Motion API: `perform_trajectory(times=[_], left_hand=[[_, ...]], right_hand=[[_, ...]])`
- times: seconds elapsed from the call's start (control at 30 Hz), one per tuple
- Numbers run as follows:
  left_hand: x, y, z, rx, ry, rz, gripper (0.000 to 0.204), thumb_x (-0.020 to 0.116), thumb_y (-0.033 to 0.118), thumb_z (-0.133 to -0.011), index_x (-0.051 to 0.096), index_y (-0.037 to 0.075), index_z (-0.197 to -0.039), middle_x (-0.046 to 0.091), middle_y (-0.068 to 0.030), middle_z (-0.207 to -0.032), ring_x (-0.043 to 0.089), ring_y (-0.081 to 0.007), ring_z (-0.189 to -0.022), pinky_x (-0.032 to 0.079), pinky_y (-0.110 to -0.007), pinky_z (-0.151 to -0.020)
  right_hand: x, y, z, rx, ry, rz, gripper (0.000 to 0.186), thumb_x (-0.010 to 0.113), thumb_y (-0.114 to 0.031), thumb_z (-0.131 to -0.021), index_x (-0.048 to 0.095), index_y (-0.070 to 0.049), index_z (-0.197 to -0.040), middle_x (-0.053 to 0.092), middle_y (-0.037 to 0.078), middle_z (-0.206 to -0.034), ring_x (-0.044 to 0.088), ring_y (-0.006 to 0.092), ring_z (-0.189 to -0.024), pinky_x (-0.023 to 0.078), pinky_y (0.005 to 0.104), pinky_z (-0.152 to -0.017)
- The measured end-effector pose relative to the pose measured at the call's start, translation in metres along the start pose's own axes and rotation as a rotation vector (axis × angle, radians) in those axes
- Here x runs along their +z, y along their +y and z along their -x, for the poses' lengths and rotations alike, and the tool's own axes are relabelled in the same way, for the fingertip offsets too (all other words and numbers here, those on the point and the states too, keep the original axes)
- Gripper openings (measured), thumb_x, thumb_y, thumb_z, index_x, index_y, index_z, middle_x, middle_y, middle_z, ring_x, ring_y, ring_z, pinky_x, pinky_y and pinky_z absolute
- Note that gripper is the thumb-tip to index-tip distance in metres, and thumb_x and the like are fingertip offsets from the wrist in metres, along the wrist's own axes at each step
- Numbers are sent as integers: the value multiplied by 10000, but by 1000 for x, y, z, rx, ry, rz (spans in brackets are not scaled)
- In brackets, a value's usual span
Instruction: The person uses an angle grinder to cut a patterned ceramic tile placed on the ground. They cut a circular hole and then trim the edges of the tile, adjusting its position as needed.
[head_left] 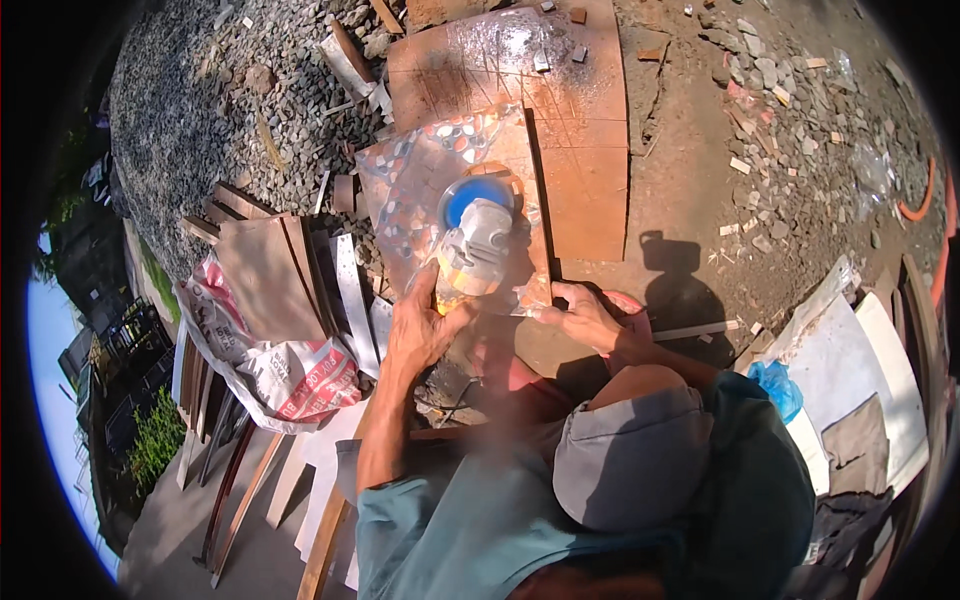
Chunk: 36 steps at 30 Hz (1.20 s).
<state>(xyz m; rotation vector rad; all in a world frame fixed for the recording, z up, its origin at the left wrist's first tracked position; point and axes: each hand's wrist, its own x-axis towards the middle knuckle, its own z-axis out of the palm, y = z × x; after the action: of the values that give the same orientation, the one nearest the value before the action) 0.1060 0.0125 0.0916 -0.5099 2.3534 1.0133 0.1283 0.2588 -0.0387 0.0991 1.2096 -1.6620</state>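
A dusty angle grinder (476,248) with a grey and yellow body and a blue disc (478,195) lies over a square tile. My left hand (425,325) is closed around the grinder's near end. The tile (405,190) has a pebble-like pattern of grey, white and orange pieces and a dark right edge. At its near right corner, my right hand (585,318) grips the tile with thumb and fingers. Dust blurs the area just below the grinder. Whether the disc touches the tile cannot be made out.
Under the tile lies a larger brown board (590,170) with small offcuts at its far end. Gravel (260,110) is heaped at far left. Stacked tiles (270,275) and a red-and-white sack (290,385) stand left. Rubble (770,90) and white sheets (850,370) lie right.
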Motion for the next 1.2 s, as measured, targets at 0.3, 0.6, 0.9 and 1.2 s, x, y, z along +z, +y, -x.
perform_trajectory(times=[0.3,0.6,0.9,1.2], left_hand=[[9,34,1,-54,31,58,580,756,239,-842,557,-53,-1302,716,-167,-1064,665,-184,-910,537,-332,-803],[22,28,19,-107,24,-134,772,791,395,-825,500,-75,-1364,690,-270,-1014,703,-329,-833,542,-405,-734],[35,31,26,-82,66,-296,757,778,361,-830,489,-110,-1347,696,-263,-998,705,-346,-882,542,-409,-777],[46,34,32,-198,1,-281,782,696,395,-850,429,-105,-1389,643,-296,-1005,652,-463,-918,528,-502,-790]], right_hand=[[-6,7,-12,26,-21,285,307,708,-274,-902,724,-14,-1063,735,97,-1000,651,160,-915,511,323,-867],[3,53,-28,-81,35,484,365,708,-301,-773,725,11,-963,682,210,-882,667,363,-859,514,435,-765],[11,36,-26,61,31,456,280,643,-110,-721,641,112,-891,639,296,-820,633,441,-773,501,463,-655],[21,64,-33,-43,-98,610,163,592,-127,-827,688,-16,-898,685,139,-789,618,348,-783,451,424,-903]])
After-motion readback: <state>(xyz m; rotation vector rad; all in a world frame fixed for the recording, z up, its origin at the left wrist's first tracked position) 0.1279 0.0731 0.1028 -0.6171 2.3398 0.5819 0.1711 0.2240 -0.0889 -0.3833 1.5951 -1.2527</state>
